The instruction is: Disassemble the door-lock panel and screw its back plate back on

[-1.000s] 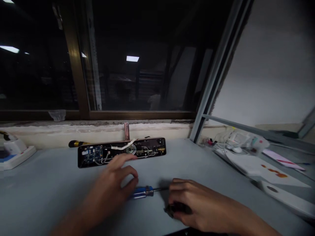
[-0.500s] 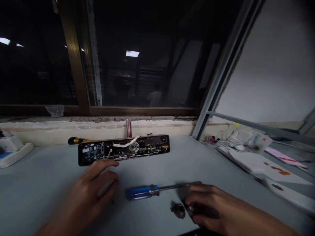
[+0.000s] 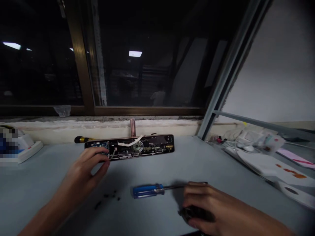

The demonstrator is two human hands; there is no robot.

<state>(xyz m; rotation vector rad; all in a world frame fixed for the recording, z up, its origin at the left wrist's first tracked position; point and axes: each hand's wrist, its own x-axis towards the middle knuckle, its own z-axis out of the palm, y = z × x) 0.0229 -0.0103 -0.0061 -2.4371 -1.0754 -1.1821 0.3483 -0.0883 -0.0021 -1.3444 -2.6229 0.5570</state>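
Note:
A long black housing (image 3: 161,149) lies with its inside facing up, showing a blue circuit board (image 3: 104,146), white wires and brass fittings. My left hand (image 3: 85,167) is at its left end, fingers curled over the board and thumb closed against the near edge. Low on the right, my right hand (image 3: 204,205) curls round a small dark metal part (image 3: 188,213), mostly hidden under the fingers. A screwdriver (image 3: 147,190) with a clear blue handle lies on the table, its shaft running behind the right fingers. Several small black screws (image 3: 106,195) are scattered below my left hand.
A black-and-yellow handle (image 3: 80,139) pokes out behind the housing. Power strips stand at the far left (image 3: 31,152) and right (image 3: 295,195). White cables (image 3: 246,139) and a stained white sheet (image 3: 278,170) lie at the right. A metal frame post (image 3: 209,123) rises by the wall.
My left hand has moved up and left onto the housing's left end, uncovering the screws. My right hand has closed over the small metal part that lay beside it.

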